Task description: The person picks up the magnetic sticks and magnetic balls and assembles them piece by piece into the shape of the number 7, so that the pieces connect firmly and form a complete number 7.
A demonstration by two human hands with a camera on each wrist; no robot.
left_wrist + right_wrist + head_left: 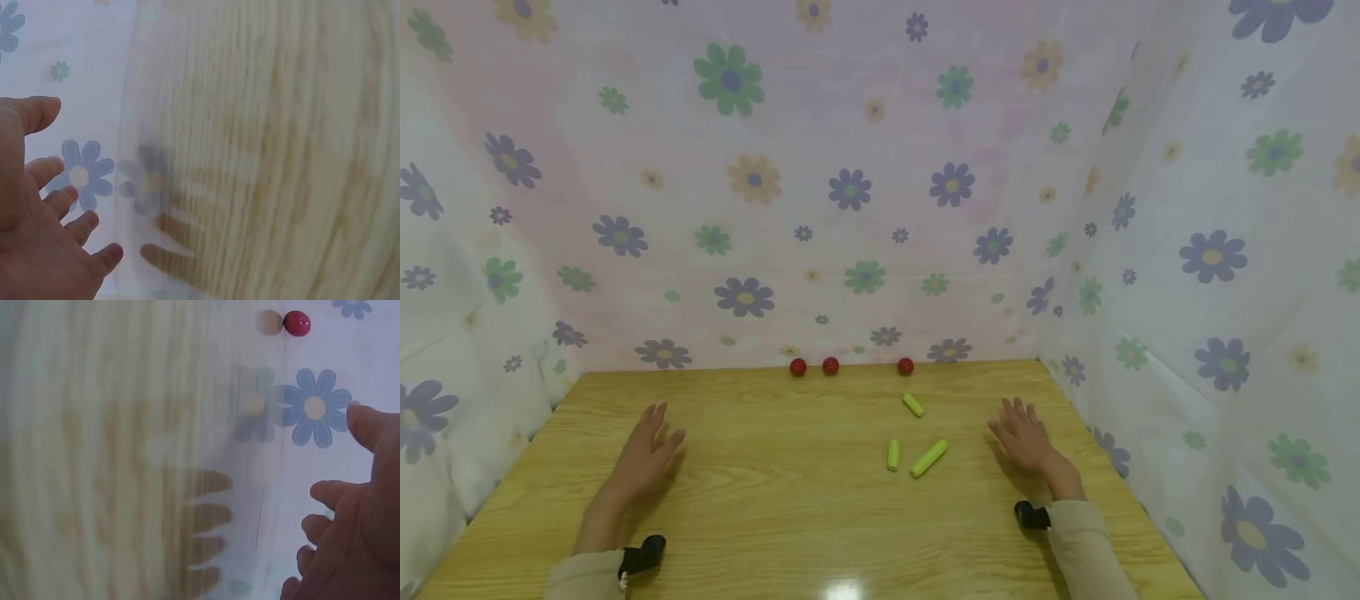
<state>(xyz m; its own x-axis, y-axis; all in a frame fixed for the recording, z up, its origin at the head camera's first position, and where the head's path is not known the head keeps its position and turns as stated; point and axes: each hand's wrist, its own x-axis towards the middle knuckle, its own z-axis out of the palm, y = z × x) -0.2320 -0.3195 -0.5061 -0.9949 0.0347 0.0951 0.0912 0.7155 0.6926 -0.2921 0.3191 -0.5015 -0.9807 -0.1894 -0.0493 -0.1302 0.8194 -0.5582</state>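
Observation:
My left hand hovers at the left side of the table, fingers extended and nothing in its grasp. On the right side my right hand is likewise held out with relaxed fingers, holding nothing. Nearest to it lies a longer yellow-green stick, set at a slant. Beside that is a short yellow-green stick, and farther back a second short stick. In the wrist views the left palm and the right palm appear with their reflections on the tabletop.
Three red balls stand along the table's back edge: a left one, a middle one and a right one. The glossy wooden table is bordered by flowered curtains at back and sides.

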